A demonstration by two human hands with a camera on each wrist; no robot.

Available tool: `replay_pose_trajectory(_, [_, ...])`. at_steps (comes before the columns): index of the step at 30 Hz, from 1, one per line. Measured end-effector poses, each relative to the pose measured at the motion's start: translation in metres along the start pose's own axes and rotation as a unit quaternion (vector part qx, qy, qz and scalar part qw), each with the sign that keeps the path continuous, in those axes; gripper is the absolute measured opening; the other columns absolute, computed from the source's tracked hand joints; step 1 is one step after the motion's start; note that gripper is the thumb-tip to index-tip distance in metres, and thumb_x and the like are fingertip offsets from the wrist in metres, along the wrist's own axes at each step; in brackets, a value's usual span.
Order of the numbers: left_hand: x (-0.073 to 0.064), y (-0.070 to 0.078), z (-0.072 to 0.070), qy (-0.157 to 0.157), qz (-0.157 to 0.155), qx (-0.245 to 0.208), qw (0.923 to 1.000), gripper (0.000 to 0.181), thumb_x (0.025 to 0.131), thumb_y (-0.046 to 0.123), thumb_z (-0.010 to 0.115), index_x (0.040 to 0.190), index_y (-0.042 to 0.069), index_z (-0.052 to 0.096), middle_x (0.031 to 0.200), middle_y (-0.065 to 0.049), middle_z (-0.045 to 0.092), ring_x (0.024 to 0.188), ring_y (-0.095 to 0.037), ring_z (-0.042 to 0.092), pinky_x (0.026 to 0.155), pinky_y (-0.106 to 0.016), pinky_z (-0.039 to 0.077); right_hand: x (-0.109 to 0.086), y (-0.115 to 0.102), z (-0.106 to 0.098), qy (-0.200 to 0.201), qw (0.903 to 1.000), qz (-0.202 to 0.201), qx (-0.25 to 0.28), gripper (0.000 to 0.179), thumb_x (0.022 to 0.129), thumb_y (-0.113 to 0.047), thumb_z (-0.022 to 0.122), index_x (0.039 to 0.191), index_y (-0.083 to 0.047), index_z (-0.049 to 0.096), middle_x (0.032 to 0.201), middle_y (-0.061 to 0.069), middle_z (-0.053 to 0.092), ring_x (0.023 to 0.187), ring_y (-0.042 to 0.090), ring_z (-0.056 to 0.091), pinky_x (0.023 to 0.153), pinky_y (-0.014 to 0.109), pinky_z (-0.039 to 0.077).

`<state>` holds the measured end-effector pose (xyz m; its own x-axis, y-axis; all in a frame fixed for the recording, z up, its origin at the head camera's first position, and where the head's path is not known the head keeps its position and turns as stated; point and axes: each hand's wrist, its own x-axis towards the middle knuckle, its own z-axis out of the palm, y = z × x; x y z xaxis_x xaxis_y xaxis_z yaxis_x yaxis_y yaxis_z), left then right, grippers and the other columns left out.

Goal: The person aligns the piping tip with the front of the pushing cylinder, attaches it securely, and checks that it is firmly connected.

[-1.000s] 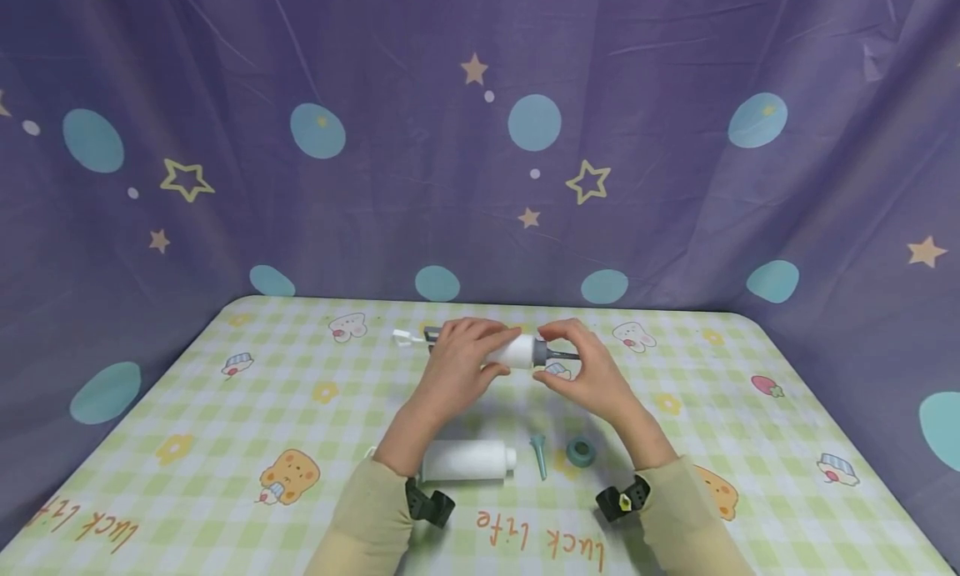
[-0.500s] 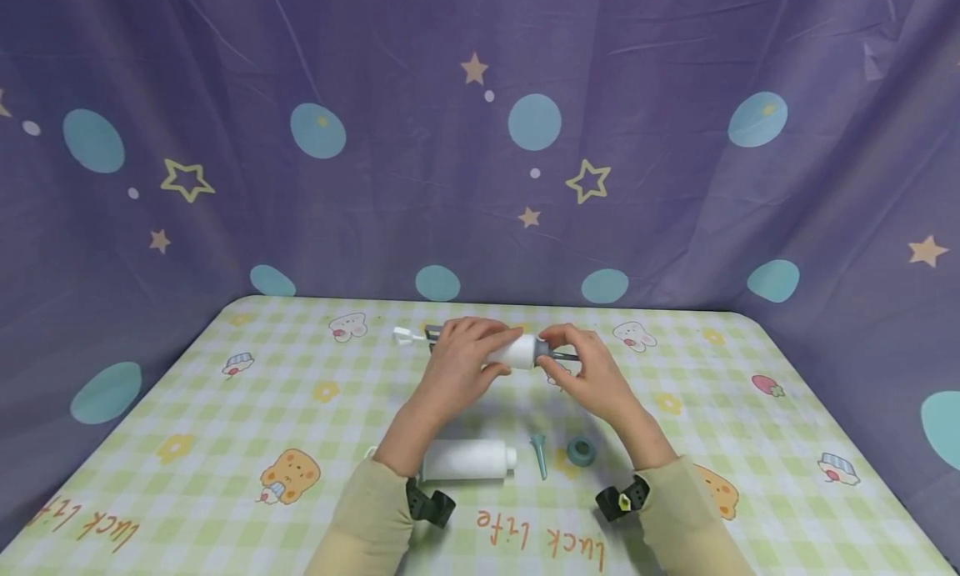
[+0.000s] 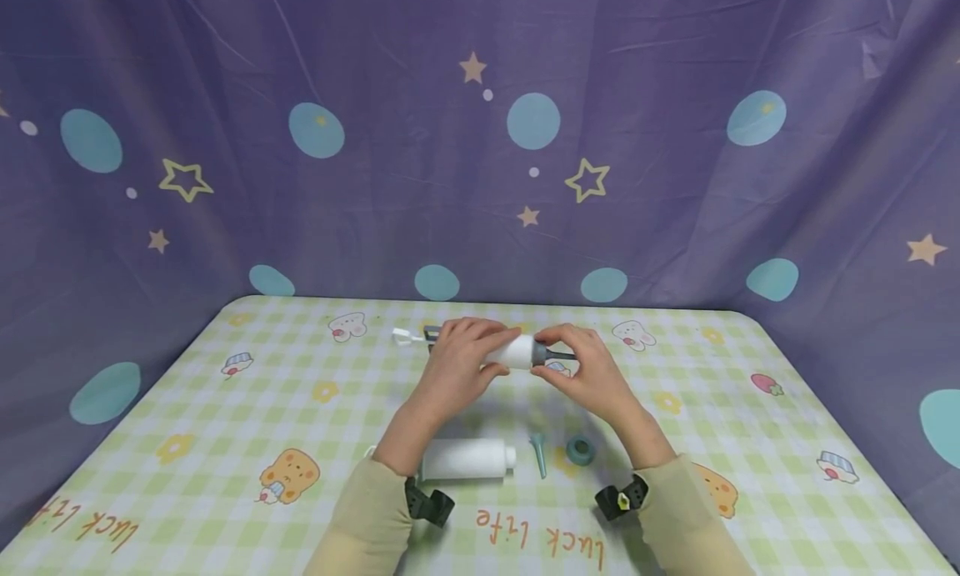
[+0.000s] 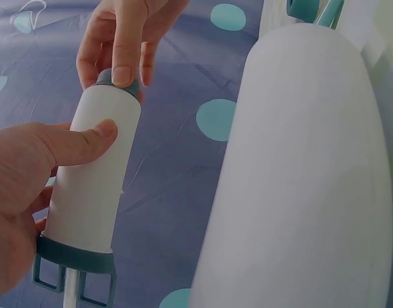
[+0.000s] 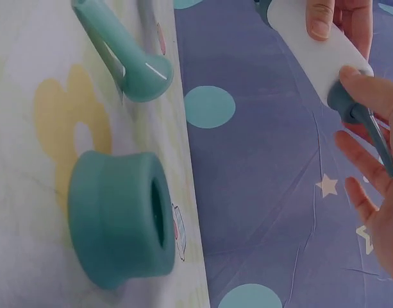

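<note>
White bottle (image 3: 465,460) is our landmark. Beyond it, left hand (image 3: 463,366), right hand (image 3: 588,374) and white tube (image 3: 514,352) gripped between them block our way. Between bottle and tube, we have gap flanked by left forearm (image 3: 408,438) and right forearm (image 3: 651,444). Left forearm overhangs bottle's left end, blocking us from above. Off bottle's neck, teal nozzle (image 3: 540,457), then teal cap (image 3: 581,451): narrow gap between. Left of bottle, past forearm, we could pass over broad tablecloth (image 3: 202,509).
</note>
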<state>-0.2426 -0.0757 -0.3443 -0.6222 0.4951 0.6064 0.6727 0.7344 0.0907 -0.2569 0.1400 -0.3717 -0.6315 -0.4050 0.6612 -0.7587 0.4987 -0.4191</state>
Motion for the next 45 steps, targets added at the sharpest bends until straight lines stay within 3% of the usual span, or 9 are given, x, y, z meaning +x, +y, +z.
replay_pose_trajectory(7, [-0.001,0.002,0.001,-0.005,0.006,0.025,0.9997,0.05,0.072,0.023,0.075,0.12,0.021,0.06,0.112,0.001,0.062,0.104,-0.019,0.054,0.088,-0.038,0.038,-0.001,0.0,0.002,0.0,0.9998,0.018,0.006,0.032,0.075,-0.022,0.073,0.103,-0.014,0.061,0.097,0.0,0.066,0.09,0.016,0.062,0.076,0.033,0.051])
replay_pose_trajectory(13, [-0.001,0.005,0.002,-0.019,-0.001,0.045,0.9988,0.049,0.075,0.025,0.073,0.122,0.023,0.059,0.116,0.001,0.061,0.106,-0.018,0.052,0.09,-0.038,0.037,-0.002,-0.002,0.002,-0.017,0.9965,0.073,0.038,0.028,0.077,-0.023,0.071,0.101,-0.015,0.06,0.096,0.0,0.067,0.087,0.016,0.065,0.076,0.034,0.053])
replay_pose_trajectory(20, [-0.002,0.003,0.008,-0.079,-0.043,0.021,0.9957,0.049,0.076,0.028,0.072,0.123,0.024,0.059,0.115,0.002,0.061,0.104,-0.02,0.052,0.088,-0.039,0.038,-0.004,0.003,0.003,-0.084,0.9794,0.174,0.058,0.033,0.079,-0.038,0.067,0.107,-0.02,0.061,0.101,-0.003,0.066,0.096,0.016,0.061,0.08,0.036,0.051])
replay_pose_trajectory(22, [-0.002,0.002,0.011,-0.101,-0.054,0.019,0.9933,0.048,0.077,0.028,0.072,0.123,0.024,0.058,0.115,0.002,0.06,0.104,-0.02,0.052,0.088,-0.039,0.038,-0.004,0.006,0.004,-0.107,0.9746,0.187,0.059,0.035,0.08,-0.04,0.066,0.109,-0.02,0.06,0.103,-0.003,0.064,0.099,0.016,0.059,0.08,0.036,0.051])
replay_pose_trajectory(29, [-0.002,0.001,0.025,-0.147,-0.098,-0.005,0.9843,0.047,0.077,0.026,0.072,0.122,0.023,0.059,0.112,0.001,0.061,0.1,-0.021,0.054,0.088,-0.041,0.038,-0.004,0.015,0.008,-0.14,0.9769,0.16,0.025,0.033,0.077,-0.029,0.071,0.106,-0.015,0.064,0.1,-0.002,0.061,0.095,0.017,0.059,0.08,0.034,0.051])
replay_pose_trajectory(36, [-0.004,0.001,0.04,-0.188,-0.143,-0.019,0.9716,0.047,0.074,0.025,0.074,0.119,0.021,0.061,0.108,0.0,0.062,0.097,-0.022,0.055,0.086,-0.042,0.04,-0.004,0.024,0.016,-0.184,0.9655,0.184,0.012,0.033,0.075,-0.03,0.073,0.104,-0.016,0.063,0.094,-0.003,0.065,0.089,0.015,0.06,0.08,0.037,0.05])
replay_pose_trajectory(45, [-0.002,0.001,0.048,-0.211,-0.158,-0.015,0.9645,0.047,0.072,0.023,0.076,0.117,0.019,0.063,0.106,-0.003,0.064,0.095,-0.025,0.057,0.083,-0.043,0.042,-0.003,0.028,0.021,-0.214,0.9577,0.192,0.007,0.029,0.076,-0.026,0.074,0.101,-0.015,0.063,0.089,-0.003,0.064,0.084,0.013,0.06,0.075,0.03,0.05])
